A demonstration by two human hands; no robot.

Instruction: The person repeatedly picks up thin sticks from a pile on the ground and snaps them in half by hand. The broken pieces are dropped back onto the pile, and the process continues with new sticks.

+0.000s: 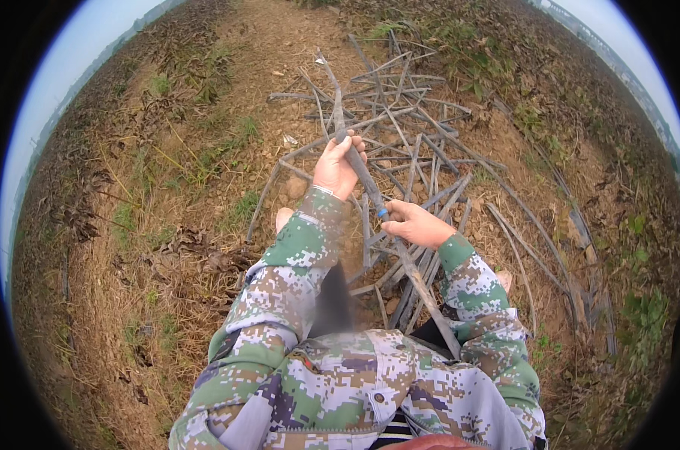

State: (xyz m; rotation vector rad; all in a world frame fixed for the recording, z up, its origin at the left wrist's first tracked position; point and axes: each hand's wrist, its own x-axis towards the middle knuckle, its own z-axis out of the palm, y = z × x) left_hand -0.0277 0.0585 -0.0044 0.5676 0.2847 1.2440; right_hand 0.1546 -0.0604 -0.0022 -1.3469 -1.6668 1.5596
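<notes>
A long dark grey strip of flattened hose (367, 175), dusted with soil, runs slantwise in front of me from the far ground toward my jacket. My left hand (340, 163) grips its upper part, thumb on top. Lower down, my right hand (416, 223) pinches the strip between thumb and fingers. Just beside those fingertips, a small blue ring or fitting (383, 213) sits on the strip. The strip's near end lies against the front of my camouflage jacket (351, 365).
Beneath my hands, a tangled pile of similar grey strips (419, 163) covers brown soil. A longer curved dark strip (579, 225) lies to the right. Dry plants (188, 247) and green weeds (643, 315) flank the bare dirt path (278, 28).
</notes>
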